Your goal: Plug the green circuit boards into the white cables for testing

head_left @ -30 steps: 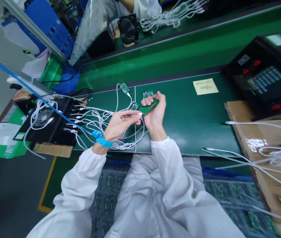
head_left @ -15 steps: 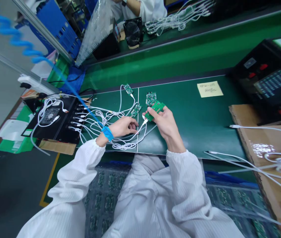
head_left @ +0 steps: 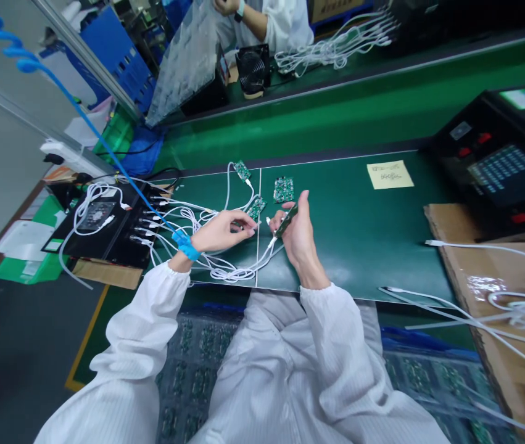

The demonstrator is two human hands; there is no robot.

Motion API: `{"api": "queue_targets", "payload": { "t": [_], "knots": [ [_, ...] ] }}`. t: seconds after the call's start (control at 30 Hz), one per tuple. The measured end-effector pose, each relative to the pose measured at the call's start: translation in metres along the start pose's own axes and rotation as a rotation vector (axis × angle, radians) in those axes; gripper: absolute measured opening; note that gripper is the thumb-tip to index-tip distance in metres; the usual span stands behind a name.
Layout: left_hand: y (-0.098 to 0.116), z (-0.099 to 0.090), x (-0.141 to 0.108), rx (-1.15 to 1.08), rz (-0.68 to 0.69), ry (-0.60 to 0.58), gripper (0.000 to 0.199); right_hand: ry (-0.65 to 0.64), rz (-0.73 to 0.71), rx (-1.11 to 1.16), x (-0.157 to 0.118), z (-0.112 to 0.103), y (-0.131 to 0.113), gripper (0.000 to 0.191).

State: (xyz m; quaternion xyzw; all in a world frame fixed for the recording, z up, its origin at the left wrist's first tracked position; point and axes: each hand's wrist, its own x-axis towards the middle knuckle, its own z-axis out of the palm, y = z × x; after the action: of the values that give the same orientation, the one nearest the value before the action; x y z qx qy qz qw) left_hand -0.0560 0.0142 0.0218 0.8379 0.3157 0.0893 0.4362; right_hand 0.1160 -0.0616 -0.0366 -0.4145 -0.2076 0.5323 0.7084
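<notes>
In my right hand [head_left: 300, 243] is a green circuit board [head_left: 287, 221], tilted so that it shows nearly edge-on. White cable plugs meet its lower left side. My left hand [head_left: 225, 232], with a blue wrist strap [head_left: 185, 245], is to the left of it, thumb and fingers drawn together in a pinch. Whatever may be between those fingertips is too small to make out. Just above them a second circuit board [head_left: 256, 208] lies on the green mat. A third small board [head_left: 242, 171], with white cables, and a squarer board [head_left: 284, 189] lie farther back.
White cables [head_left: 229, 271] run from a black box [head_left: 105, 231] at left. A yellow note [head_left: 390, 175] and a black device with a display [head_left: 498, 160] are at right, near cardboard [head_left: 479, 265] with loose cables. Across the bench are a fan [head_left: 253, 69] and a co-worker's arm [head_left: 255, 21].
My right hand has turned the board from face-up to nearly edge-on, its thumb now pointing up. My left hand has risen slightly, and its fingers have come together.
</notes>
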Motion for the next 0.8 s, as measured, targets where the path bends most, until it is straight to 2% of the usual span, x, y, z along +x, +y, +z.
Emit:
{"api": "queue_targets", "payload": {
  "t": [0.13,0.23,0.37,0.47,0.63,0.8],
  "knots": [
    [-0.001,-0.001,-0.004,-0.256,-0.069,0.018,0.03,-0.072,0.051,-0.013,0.004,0.019,0.002,0.071],
    [-0.002,0.0,-0.006,-0.392,-0.079,0.101,0.036,-0.177,0.095,-0.094,0.009,0.03,0.008,0.073],
    [-0.004,-0.002,-0.009,-0.431,-0.059,0.221,0.042,-0.303,0.131,-0.108,0.012,0.037,0.015,0.073],
    [-0.004,-0.004,-0.011,-0.395,-0.066,0.247,0.044,-0.361,0.163,-0.069,0.013,0.039,0.02,0.072],
    [-0.002,-0.002,-0.012,-0.372,-0.072,0.274,0.042,-0.385,0.158,-0.03,0.012,0.043,0.022,0.069],
    [0.002,0.001,-0.013,-0.397,-0.064,0.247,0.041,-0.232,0.104,0.038,0.01,0.044,0.017,0.063]
  ]
}}
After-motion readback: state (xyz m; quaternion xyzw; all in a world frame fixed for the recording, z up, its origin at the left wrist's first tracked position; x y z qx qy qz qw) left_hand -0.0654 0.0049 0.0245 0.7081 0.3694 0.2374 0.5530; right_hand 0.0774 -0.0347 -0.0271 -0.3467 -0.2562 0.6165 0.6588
